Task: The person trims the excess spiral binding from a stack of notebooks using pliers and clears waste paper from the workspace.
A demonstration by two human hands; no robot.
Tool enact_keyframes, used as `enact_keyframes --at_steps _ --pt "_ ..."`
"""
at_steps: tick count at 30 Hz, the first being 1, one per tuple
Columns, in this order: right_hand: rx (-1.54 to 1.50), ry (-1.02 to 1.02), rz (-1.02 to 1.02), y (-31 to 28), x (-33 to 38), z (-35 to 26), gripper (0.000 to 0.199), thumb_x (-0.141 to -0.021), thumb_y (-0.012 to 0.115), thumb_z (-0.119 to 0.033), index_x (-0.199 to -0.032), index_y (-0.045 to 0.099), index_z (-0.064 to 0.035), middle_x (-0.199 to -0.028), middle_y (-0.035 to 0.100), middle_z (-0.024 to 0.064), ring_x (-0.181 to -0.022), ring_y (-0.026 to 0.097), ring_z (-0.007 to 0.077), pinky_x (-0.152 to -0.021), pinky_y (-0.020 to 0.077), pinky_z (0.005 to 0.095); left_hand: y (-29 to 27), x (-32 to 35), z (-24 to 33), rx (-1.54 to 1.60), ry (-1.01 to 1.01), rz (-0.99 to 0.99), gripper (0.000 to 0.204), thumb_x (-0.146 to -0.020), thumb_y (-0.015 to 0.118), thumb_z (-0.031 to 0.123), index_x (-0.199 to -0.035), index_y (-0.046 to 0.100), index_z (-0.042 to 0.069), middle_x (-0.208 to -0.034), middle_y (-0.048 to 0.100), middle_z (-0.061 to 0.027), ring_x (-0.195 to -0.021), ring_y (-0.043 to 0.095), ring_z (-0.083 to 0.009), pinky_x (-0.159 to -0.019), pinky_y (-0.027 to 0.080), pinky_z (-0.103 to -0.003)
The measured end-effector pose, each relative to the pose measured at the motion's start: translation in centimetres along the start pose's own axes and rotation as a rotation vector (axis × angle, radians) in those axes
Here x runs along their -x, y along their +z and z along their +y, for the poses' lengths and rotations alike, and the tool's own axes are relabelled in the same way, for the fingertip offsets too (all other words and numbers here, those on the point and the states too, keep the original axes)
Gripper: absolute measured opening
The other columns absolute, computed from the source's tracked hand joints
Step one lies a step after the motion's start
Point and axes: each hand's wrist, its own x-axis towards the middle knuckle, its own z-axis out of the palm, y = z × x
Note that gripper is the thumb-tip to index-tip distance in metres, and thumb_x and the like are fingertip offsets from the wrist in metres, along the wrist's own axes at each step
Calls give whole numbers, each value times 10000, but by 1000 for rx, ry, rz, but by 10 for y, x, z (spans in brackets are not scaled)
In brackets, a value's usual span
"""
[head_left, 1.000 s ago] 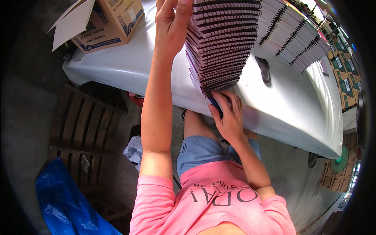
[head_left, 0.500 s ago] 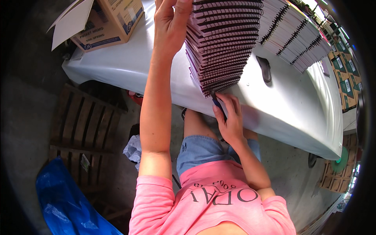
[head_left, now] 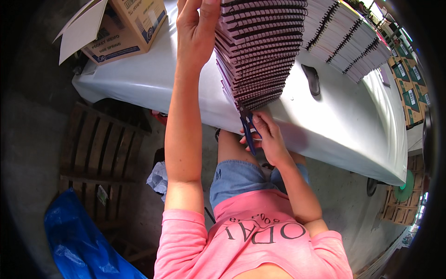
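Observation:
A tall stack of spiral-bound notebooks (head_left: 262, 51) with black wire coils stands near the table's front edge. My left hand (head_left: 197, 35) is up against the stack's left side; its fingertips run out of the picture at the top, so their grip is hidden. My right hand (head_left: 270, 137) is closed around blue-handled pliers (head_left: 248, 130), below the stack's near end. The handles are spread apart. Their dark jaws point up and reach the near lower corner of the stack, at the coil ends; whether they bite on a wire cannot be made out.
More coil-bound stacks (head_left: 350, 44) stand at the back right. A dark flat object (head_left: 312, 80) lies on the white-covered table (head_left: 344, 125). At the far left is an open cardboard box (head_left: 125, 35). Wooden pallets (head_left: 100, 158) and a blue sheet (head_left: 81, 242) are on the floor.
My right hand has shifted slightly left and turned, so the pliers' spread blue handles now show. The jaws sit a little further left at the stack. My left hand keeps its place by the stack.

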Motion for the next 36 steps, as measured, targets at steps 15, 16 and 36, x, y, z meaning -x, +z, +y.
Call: enact_keyframes --at_steps 15,16,36 --pt "1143 -1010 430 -9 -9 25 326 -827 638 -215 -1128 585 -101 -1031 539 112 -926 533 312 -852 417 449 0 -1 1 -31 10 -5 390 -994 361 289 -1007 610 -11 -1065 546 -114 -1063 495 -219 -929 368 -325" --pt "1153 -1004 429 -9 -9 25 324 -826 639 -214 -1126 587 -104 -1028 540 110 -916 537 309 -840 426 446 0 -1 1 -29 10 -5 391 -995 360 289 -1006 611 -11 -1064 546 -111 -1061 496 -215 -925 370 -323" --pt "1177 -966 436 -8 -3 25 324 -822 633 -242 -1122 587 -130 -1028 549 72 -966 527 270 -852 393 419 1 4 5 84 -162 18 399 -992 372 320 -1017 596 -9 -1068 539 -90 -1026 502 -180 -907 380 -299"
